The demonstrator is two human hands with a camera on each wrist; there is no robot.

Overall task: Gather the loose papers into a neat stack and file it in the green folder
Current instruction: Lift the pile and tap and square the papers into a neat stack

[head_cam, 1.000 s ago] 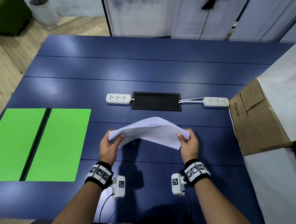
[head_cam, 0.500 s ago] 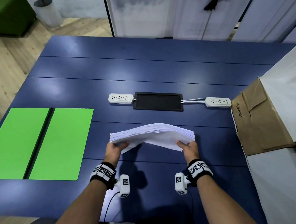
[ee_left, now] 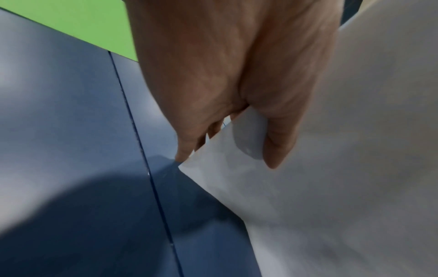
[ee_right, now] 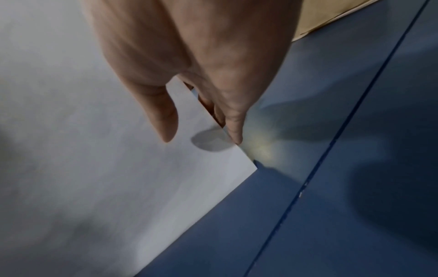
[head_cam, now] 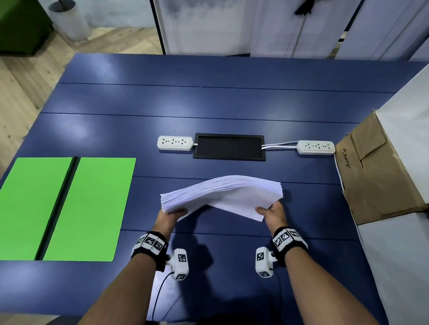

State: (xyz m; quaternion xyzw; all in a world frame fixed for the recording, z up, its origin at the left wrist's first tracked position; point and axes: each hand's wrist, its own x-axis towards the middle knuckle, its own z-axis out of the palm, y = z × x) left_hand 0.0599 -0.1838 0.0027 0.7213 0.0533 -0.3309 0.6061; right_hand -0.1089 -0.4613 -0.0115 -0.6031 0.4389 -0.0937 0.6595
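Note:
A thick stack of white papers (head_cam: 226,195) hangs above the blue table (head_cam: 212,104), tilted with its right end higher. My left hand (head_cam: 172,213) grips the stack's lower left corner. My right hand (head_cam: 272,213) grips its near right corner. In the left wrist view the left hand (ee_left: 227,150) pinches the papers (ee_left: 331,168), thumb on one face and fingers behind. The right hand (ee_right: 202,139) holds the papers (ee_right: 94,150) the same way. The green folder (head_cam: 87,205) lies open and flat at the table's left; a strip of it (ee_left: 90,22) shows behind my left hand.
Two white power strips (head_cam: 175,143) (head_cam: 315,147) flank a black inset panel (head_cam: 230,147) mid-table, beyond the papers. A brown cardboard box (head_cam: 378,177) and white boxes (head_cam: 408,262) line the right edge. Bare blue tabletop separates the folder from the stack.
The stack was arched upward in the middle; it has flattened and now slopes up to the right. Both hands have drawn slightly toward me, keeping their hold.

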